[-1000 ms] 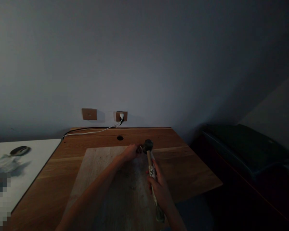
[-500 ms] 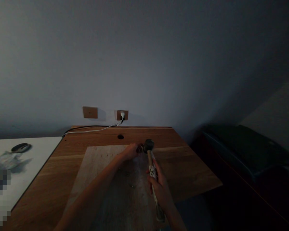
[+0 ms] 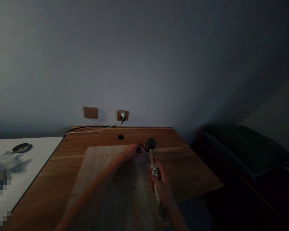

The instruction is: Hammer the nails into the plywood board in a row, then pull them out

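Note:
My right hand (image 3: 162, 183) is wrapped around the pale, patterned handle of a hammer (image 3: 153, 160), whose dark, thick head is raised close to the fingertips of my left hand (image 3: 132, 152). The left fingers are pinched together near the far edge of a light wooden board (image 3: 80, 186). Whatever they hold is too small and dark to make out. Small metal bits (image 3: 132, 186) lie loose on the board between my arms. Several small dark points (image 3: 107, 155) run in a row along its far left part; I cannot tell whether they are nails or holes.
The board lies on a brown wooden desk (image 3: 195, 166) with a round cable hole (image 3: 120, 137). Cables (image 3: 93, 131) run along the wall to a socket (image 3: 126, 115). On the left, a white table (image 3: 38, 160) carries a dark oval object (image 3: 22, 147) and crumpled plastic (image 3: 8, 160).
The hammer head has shifted slightly to the right, away from my left fingertips, and my right hand has moved a little rightward with it. My left hand has stayed almost in place.

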Motion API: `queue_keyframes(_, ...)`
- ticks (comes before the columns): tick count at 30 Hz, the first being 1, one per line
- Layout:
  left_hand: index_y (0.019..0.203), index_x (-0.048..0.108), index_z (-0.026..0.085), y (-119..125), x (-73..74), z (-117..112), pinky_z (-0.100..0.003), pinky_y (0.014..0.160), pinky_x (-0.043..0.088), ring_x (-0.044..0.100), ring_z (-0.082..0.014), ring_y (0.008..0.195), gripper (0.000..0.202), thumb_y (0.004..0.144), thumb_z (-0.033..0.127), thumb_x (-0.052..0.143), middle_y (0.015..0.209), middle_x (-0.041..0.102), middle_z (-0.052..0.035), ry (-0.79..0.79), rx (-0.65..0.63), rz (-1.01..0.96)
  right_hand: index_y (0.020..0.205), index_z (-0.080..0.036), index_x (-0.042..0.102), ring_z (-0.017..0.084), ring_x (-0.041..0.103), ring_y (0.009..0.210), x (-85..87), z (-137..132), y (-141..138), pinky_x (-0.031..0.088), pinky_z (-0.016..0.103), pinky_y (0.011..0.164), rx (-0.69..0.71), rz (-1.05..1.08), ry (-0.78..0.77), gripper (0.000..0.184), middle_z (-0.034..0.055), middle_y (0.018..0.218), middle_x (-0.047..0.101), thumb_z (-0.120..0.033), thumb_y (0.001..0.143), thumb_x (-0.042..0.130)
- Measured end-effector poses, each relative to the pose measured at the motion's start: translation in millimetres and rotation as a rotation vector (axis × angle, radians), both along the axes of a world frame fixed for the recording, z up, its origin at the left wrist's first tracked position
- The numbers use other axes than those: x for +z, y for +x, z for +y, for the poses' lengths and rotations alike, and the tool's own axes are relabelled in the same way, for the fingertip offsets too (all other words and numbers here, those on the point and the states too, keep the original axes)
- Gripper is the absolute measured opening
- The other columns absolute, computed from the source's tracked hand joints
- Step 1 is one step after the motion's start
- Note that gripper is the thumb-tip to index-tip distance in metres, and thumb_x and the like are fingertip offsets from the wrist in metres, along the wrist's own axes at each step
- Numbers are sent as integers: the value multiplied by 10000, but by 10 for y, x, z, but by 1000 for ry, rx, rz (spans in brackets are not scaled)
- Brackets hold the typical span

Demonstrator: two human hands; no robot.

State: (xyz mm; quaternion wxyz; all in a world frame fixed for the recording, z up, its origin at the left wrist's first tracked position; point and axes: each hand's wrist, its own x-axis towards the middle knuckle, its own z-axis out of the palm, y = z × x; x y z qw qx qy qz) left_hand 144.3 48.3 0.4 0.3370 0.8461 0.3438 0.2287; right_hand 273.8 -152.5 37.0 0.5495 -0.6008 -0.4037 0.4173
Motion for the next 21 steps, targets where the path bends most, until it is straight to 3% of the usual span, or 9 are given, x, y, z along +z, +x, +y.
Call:
queue_keyframes(4,1120,663,152,2,7,-11,-229,707,500,683,-159,775,439,692,51,663,872,733,-26,-7,1,-9,1491,-249,428,98,473,494,11,0,-8,400,232,412,-25,33,-6,779,1,947,636,-269,734,609)
queue_keyframes(11,1066,699,159,-4,65,-48,-244,719,498,687,-186,793,390,688,63,689,887,744,-39,9,16,-8,1485,-247,444,105,484,522,-102,3,35,385,232,430,50,-5,-46,731,2,935,646,-232,769,590)
queue_keyframes(16,1127,690,169,-17,133,-91,-236,720,500,689,-179,791,427,716,56,662,894,746,-35,-5,-1,-23,1470,-246,444,109,485,523,-70,-14,27,382,237,427,59,-18,-24,715,5,942,647,-242,770,591)
queue_keyframes(21,1057,709,167,-17,150,-111,-241,726,494,691,-187,797,388,692,41,671,896,749,-41,-3,29,-2,1500,-254,396,115,506,544,-93,-16,22,396,242,440,72,-51,-42,733,15,991,644,-240,788,568)
